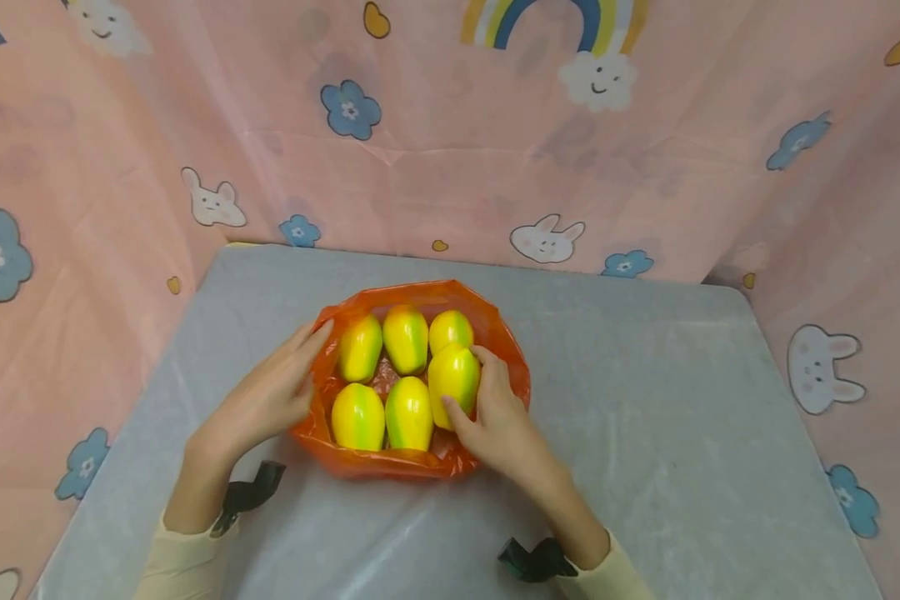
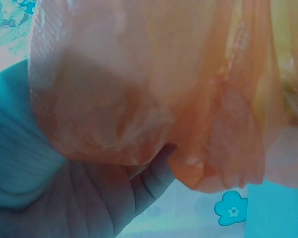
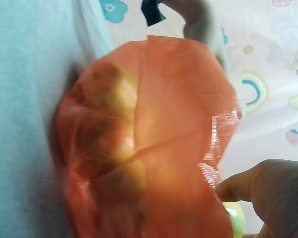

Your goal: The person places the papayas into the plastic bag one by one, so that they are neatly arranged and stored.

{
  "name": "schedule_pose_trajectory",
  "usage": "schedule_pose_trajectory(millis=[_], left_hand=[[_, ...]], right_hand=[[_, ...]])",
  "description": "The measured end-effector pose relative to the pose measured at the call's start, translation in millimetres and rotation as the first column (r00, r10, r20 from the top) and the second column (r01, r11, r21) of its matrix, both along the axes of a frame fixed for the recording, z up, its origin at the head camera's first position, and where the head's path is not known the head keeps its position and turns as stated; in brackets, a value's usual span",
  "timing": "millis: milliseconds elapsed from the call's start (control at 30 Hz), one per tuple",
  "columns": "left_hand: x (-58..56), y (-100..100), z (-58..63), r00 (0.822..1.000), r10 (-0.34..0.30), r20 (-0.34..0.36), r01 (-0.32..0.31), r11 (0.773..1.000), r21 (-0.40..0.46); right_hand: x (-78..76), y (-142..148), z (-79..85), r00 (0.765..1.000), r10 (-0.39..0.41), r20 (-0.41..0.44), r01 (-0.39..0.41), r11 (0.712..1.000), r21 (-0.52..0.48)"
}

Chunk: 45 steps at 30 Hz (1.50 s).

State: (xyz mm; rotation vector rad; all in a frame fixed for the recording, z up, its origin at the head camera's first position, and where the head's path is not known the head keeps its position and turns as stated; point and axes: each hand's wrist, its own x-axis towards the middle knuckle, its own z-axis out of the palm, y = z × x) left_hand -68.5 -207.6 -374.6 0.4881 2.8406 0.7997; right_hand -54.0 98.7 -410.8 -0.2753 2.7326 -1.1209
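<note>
An orange plastic bag (image 1: pixel 420 463) stands with its mouth spread wide, several glossy yellow-green mangoes (image 1: pixel 358 417) sitting in two rows inside. My right hand (image 1: pixel 506 421) grips one mango (image 1: pixel 453 383) at the bag's right side, thumb in front and fingers behind. This mango rides higher than its neighbours and overlaps the back right one. In the right wrist view a bit of the mango (image 3: pixel 236 218) shows past the bag's edge, below my thumb. At the left rim, my left hand (image 1: pixel 273 387) holds the bag, and the thin plastic (image 2: pixel 114 99) hides most of its fingers in the left wrist view.
The bag stands on a grey-covered table (image 1: pixel 667 433), around the middle. Pink cloth (image 1: pixel 435 183) printed with rainbows, rabbits and flowers hangs behind the table and along both sides. A dark strap mount (image 1: pixel 251 492) sits on each wrist.
</note>
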Motion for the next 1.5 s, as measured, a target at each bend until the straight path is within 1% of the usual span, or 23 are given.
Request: schedule_pose_trajectory(millis=[233, 300, 467, 767, 933, 1033, 1233, 1433, 1500], left_hand=[[1.0, -2.4, 0.8, 1.0, 0.009, 0.02, -0.009, 1.0, 0.008], [1.6, -3.1, 0.6, 1.0, 0.008, 0.019, -0.008, 1.0, 0.013], [2.2, -4.6, -0.4, 1.0, 0.003, 0.002, -0.003, 1.0, 0.019], [1.9, -4.2, -0.1, 1.0, 0.004, -0.008, -0.004, 1.0, 0.022], [1.2, -2.4, 0.2, 1.0, 0.012, 0.016, -0.012, 1.0, 0.011], [0.6, -1.2, -0.2, 1.0, 0.014, 0.024, -0.014, 1.0, 0.003], [-0.7, -0.8, -1.1, 1.0, 0.007, 0.008, -0.007, 1.0, 0.011], [-1.4, -1.7, -0.7, 1.0, -0.01, -0.005, 0.01, 1.0, 0.018], [-1.7, -1.9, -0.4, 1.0, -0.012, -0.004, 0.012, 1.0, 0.016]], right_hand=[[4.4, -1.6, -7.1, 1.0, 0.012, 0.015, -0.012, 0.999, 0.047], [5.1, -1.8, -9.1, 0.999, 0.023, 0.033, -0.025, 0.998, 0.062], [5.5, -2.5, -11.9, 0.998, 0.032, 0.046, -0.036, 0.995, 0.094], [3.6, -0.7, -7.9, 0.996, 0.053, 0.067, -0.065, 0.98, 0.188], [3.4, 2.0, -5.3, 0.995, 0.062, 0.077, -0.08, 0.961, 0.264], [3.5, 3.2, -4.7, 0.995, 0.061, 0.076, -0.081, 0.953, 0.293], [3.2, 1.6, -4.4, 0.996, 0.068, 0.059, -0.083, 0.942, 0.325], [3.5, -0.7, -6.2, 0.997, 0.083, 0.011, -0.081, 0.934, 0.349], [3.8, -0.8, -6.7, 0.996, 0.085, 0.002, -0.08, 0.935, 0.346]])
